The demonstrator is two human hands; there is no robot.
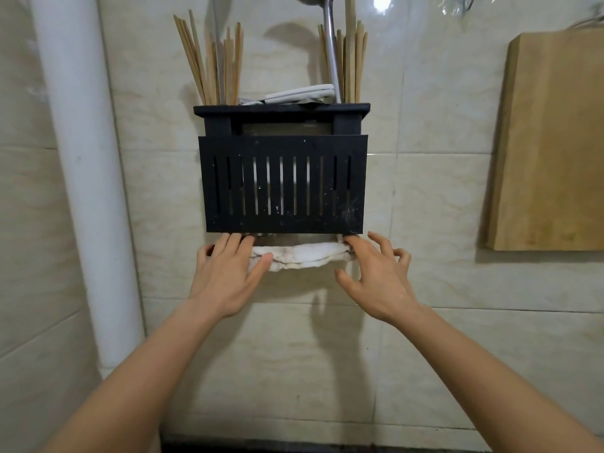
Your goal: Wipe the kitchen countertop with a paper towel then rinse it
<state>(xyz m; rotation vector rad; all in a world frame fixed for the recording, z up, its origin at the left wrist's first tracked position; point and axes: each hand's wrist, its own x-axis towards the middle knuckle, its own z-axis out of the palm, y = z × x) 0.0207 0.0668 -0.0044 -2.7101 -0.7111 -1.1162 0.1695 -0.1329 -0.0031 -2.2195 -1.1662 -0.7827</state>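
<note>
Reaching beneath the black utensil holder (283,184), left hand (228,273) lies flat, thumb on the bunched white towel (307,255); right hand (376,276) spread (forefinger touching its end)

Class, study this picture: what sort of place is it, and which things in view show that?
Most likely a home kitchen: a black wall-mounted utensil holder stuffed with chopsticks, and a wooden chopping board to its right against the tiled wall.
</note>
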